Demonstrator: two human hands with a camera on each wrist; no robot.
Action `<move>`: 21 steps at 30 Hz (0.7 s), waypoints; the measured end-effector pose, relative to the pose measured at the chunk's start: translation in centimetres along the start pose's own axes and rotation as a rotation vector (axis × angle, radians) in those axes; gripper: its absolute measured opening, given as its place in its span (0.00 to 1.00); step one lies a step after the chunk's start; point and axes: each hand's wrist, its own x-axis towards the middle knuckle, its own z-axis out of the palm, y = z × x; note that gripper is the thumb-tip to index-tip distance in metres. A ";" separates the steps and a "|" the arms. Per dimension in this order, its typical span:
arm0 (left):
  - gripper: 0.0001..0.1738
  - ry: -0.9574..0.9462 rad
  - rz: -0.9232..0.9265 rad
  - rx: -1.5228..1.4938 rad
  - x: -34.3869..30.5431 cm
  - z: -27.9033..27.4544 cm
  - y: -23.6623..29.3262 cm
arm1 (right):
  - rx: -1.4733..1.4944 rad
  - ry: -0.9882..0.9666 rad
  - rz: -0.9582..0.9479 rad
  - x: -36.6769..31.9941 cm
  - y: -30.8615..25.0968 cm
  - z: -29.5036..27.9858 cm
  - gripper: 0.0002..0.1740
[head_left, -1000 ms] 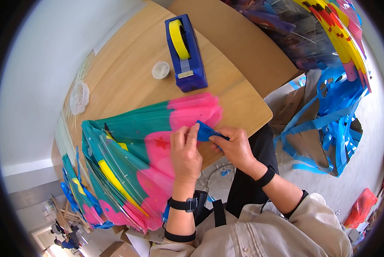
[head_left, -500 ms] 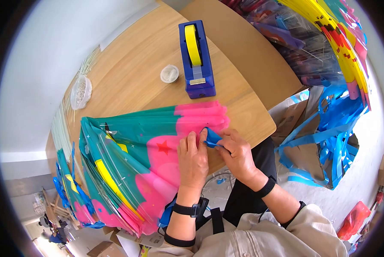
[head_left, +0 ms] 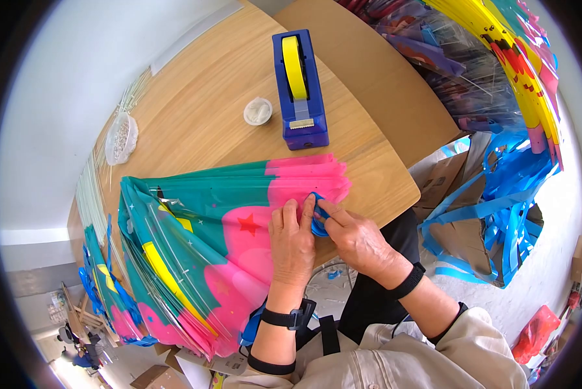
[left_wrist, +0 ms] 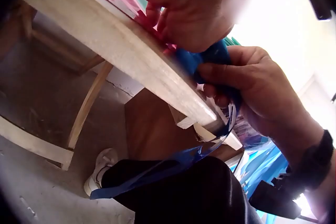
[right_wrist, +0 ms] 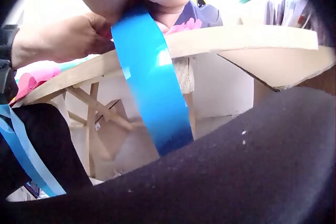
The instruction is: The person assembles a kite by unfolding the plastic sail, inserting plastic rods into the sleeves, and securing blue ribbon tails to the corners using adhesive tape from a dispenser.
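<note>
Both hands meet over the table's near edge around a blue plastic strip [head_left: 318, 225]. My left hand [head_left: 293, 241] pinches it between thumb and forefinger, the other fingers bent. My right hand [head_left: 359, 241] grips it from the other side, its fingertips close to the left thumb. In the left wrist view the right thumb presses on the bunched strip, and a long tail [left_wrist: 173, 167] hangs over the dark trouser leg. The right wrist view shows a wide, shiny length [right_wrist: 149, 82] running down from the fingers. Beside the left hand lies a gathered stack of green and pink printed film sheets [head_left: 239, 188].
A blue tape dispenser [head_left: 309, 129] with yellow tape stands beyond the hands. Left of it sits a small white cup [head_left: 258, 111]; a clear tub [head_left: 121, 139] and thin white sticks [head_left: 91, 194] lie farther left. Blue strips [head_left: 511, 201] drape over a carton at the right.
The right hand has turned and moved in against the left, and the blue strip, earlier spread between them, is now folded up small. The head view has shifted slightly.
</note>
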 end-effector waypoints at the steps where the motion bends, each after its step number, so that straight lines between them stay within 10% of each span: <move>1: 0.29 0.003 -0.009 -0.016 0.0 0.0 0.0 | -0.024 -0.017 0.005 0.0 -0.1 0.1 0.13; 21: 0.30 0.081 -0.063 -0.288 1.8 -1.8 -0.9 | -0.056 -0.092 0.036 0.3 -0.4 0.0 0.15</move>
